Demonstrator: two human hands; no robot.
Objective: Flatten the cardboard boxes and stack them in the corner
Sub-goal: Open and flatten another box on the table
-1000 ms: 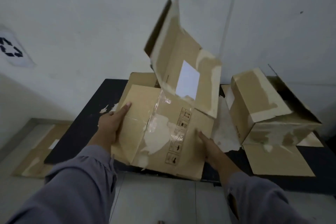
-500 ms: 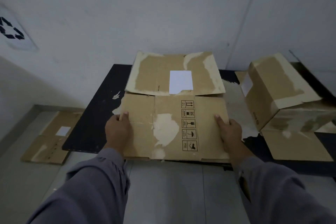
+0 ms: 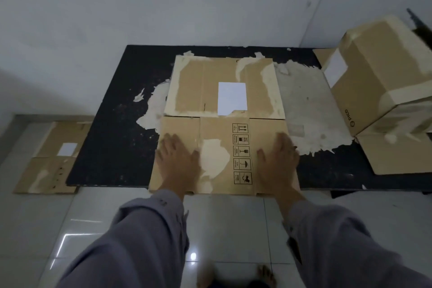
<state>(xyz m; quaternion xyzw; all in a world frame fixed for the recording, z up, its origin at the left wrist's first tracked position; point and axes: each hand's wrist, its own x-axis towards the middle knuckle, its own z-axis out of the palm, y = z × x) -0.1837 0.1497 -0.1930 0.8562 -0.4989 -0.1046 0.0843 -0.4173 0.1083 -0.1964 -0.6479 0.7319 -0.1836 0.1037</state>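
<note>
best done pressing evenly along the creases, weight over both palms. spread flat and holding nothing, left hand (image 3: 178, 159) and right hand (image 3: 279, 159) pressing on the near panel of the flattened box (image 3: 222, 110), lying on the black mat (image 3: 112, 124); near the wall corner, beside an unflattened box (image 3: 378, 77) at right and another flattened box (image 3: 51, 159) at left.

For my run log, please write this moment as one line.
step: flattening | left hand: pressing flattened box | right hand: pressing it | unflattened box: waiting
</note>
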